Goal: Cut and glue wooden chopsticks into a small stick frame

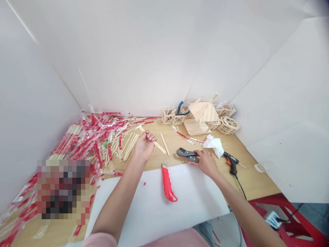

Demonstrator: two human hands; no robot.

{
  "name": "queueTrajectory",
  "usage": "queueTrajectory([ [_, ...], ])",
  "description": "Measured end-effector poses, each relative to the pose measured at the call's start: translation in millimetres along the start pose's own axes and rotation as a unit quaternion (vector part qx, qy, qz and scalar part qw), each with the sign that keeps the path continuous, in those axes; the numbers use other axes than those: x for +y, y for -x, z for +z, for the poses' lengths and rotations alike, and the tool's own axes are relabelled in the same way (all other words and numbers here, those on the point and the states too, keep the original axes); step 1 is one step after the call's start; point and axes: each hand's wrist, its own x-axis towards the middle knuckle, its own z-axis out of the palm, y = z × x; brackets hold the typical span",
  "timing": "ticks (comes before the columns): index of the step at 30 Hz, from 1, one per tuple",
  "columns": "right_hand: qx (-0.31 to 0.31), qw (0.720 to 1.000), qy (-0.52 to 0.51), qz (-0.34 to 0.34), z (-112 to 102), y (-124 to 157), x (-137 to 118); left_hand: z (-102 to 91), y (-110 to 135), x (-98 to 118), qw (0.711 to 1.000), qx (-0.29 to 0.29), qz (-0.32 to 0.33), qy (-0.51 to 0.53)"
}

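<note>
My left hand (pixel 145 145) is closed around a few wooden chopsticks (pixel 159 147), which stick out past both sides of the fingers. My right hand (pixel 205 162) grips the near end of a dark grey plier-like cutter (pixel 187 153) lying low over the table; the fingers partly hide it. Between the hands a loose chopstick (pixel 165 144) lies on the wood. A red utility knife (pixel 167 183) rests on the white sheet (pixel 200 192) in front of me. Just left of my left hand is a small row of bare chopsticks (pixel 131 146).
Red-and-clear wrappers (pixel 100 137) and chopsticks heap on the left. At the back stand stick-built frames (pixel 228 125), a slatted roof shape (pixel 205 111) and blue-handled pliers (pixel 180 109). Crumpled tissue (pixel 214 145) and a corded glue gun (pixel 232 163) lie right. A red stool (pixel 290 219) stands below.
</note>
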Motion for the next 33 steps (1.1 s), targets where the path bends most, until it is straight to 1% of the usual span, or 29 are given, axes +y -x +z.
queueTrajectory([
  [2, 0.0, 1.0, -0.014, 0.007, 15, 9, 7, -0.6, -1, 0, 1.0, 0.016, 0.006, 0.007],
  [4, 0.008, 1.0, -0.026, 0.001, 23, 12, 9, 0.8, 1, -1, 1.0, 0.025, 0.004, 0.008],
  [6, 0.032, 0.999, -0.037, -0.011, 20, 11, 6, 3.4, 3, -2, 1.0, 0.028, -0.001, 0.006],
  [8, 0.073, 0.995, -0.068, -0.024, 6, 8, -6, 6.2, 6, -5, 1.0, 0.023, -0.004, 0.003],
  [10, 0.12, 0.981, -0.146, -0.038, -14, 6, -27, 8.4, 9, -8, 1.0, 0.014, 0.0, -0.001],
  [12, 0.142, 0.954, -0.253, -0.076, -36, 7, -55, 10.0, 12, -10, 1.0, 0.005, 0.007, -0.006],
  [14, 0.16, 0.931, -0.313, -0.103, -53, 10, -86, 11.1, 15, -11, 1.0, -0.007, 0.02, -0.011],
  [17, 0.18, 0.923, -0.314, -0.127, -64, 13, -125, 12.9, 20, -12, 0.999, -0.028, 0.039, -0.019],
  [20, 0.199, 0.925, -0.295, -0.133, -63, 11, -147, 16.2, 26, -12, 0.997, -0.043, 0.053, -0.025],
  [24, 0.204, 0.924, -0.296, -0.128, -61, 7, -157, 22.0, 32, -14, 0.996, -0.047, 0.071, -0.034],
  [28, 0.193, 0.92, -0.32, -0.115, -66, 7, -157, 27.6, 36, -17, 0.994, -0.038, 0.089, -0.048],
  [33, 0.201, 0.919, -0.319, -0.115, -70, 9, -159, 30.0, 39, -17, 0.992, -0.051, 0.105, -0.044],
])
